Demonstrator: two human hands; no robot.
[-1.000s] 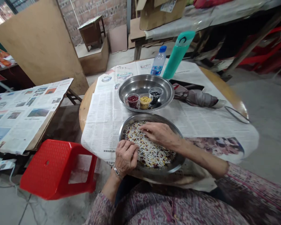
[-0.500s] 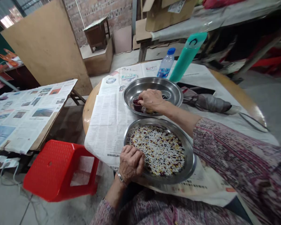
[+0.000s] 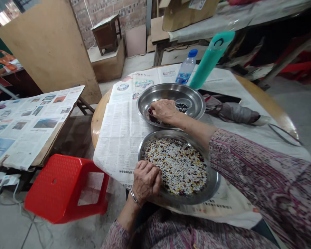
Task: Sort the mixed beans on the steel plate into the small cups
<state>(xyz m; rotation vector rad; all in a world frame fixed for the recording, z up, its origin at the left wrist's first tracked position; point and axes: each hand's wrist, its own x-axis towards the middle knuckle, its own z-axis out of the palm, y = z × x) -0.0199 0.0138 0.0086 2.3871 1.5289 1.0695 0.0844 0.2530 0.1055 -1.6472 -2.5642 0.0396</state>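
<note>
My right hand (image 3: 164,111) reaches into the far metal basin (image 3: 197,110), its fingers bent together at a small cup of dark red beans (image 3: 152,116). Whatever is between those fingertips is hidden. Beside it in the same basin stands a clear cup of black beans (image 3: 182,107). My left hand (image 3: 146,180), with a silvery bangle at the wrist, is curled closed over the left rim of the near metal basin (image 3: 213,183). The palm side is out of sight. In this near basin lies a spread of mixed white, yellow, dark red and black grains (image 3: 176,166).
Newspaper (image 3: 114,138) covers the round table. Behind the basins stand a blue-capped water bottle (image 3: 186,67) and a tall teal object (image 3: 211,60). A grey folded umbrella (image 3: 230,110) lies to the right. A red plastic stool (image 3: 59,186) is at the left.
My right hand has shifted slightly down over the red bean cup, covering more of it. The black bean cup now shows more fully. My left hand has stayed at the rim.
</note>
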